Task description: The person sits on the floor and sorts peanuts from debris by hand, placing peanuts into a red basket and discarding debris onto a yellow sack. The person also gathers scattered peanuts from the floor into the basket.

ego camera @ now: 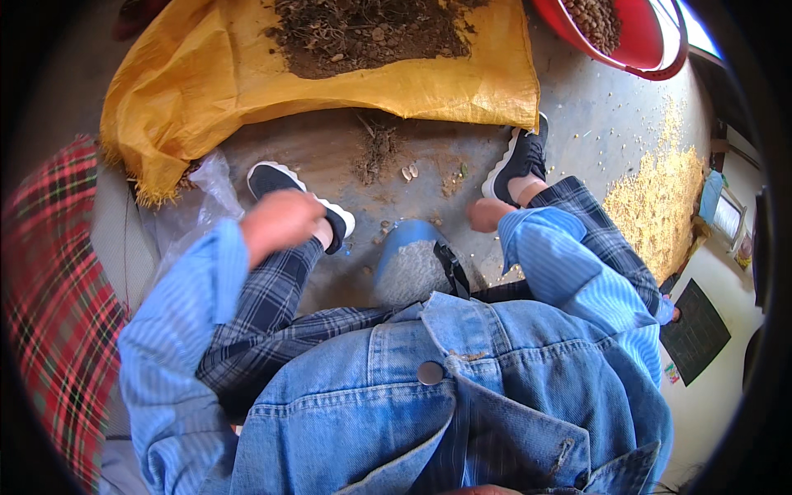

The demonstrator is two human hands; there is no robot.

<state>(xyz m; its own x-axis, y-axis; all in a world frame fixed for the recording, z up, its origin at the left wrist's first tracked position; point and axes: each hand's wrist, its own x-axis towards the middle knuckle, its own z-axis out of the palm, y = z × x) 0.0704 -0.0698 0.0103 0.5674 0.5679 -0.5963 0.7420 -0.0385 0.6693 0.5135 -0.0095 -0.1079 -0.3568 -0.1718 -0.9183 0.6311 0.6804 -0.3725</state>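
Observation:
My left hand (284, 219) is blurred and curled above my left shoe (278, 179). Over by my right shoe (523, 154), my right hand (486, 215) is partly hidden by its blue striped cuff. Whether either hand holds something small cannot be made out. In front of my feet spreads a yellow woven sack (383, 93), carrying a heap of dry soil, roots and clods (371, 37). Two pale pieces that look like peanut shells (409, 172) lie on the floor between my shoes. A rounded blue and grey object (411, 266) shows between my knees.
A red bucket (643, 37) at the far right holds what look like unshelled peanuts (594, 21). Yellow grain (656, 204) is spread over the floor (575, 99) on the right. At left are a clear plastic bag (216, 185) and a red plaid cloth (62, 297).

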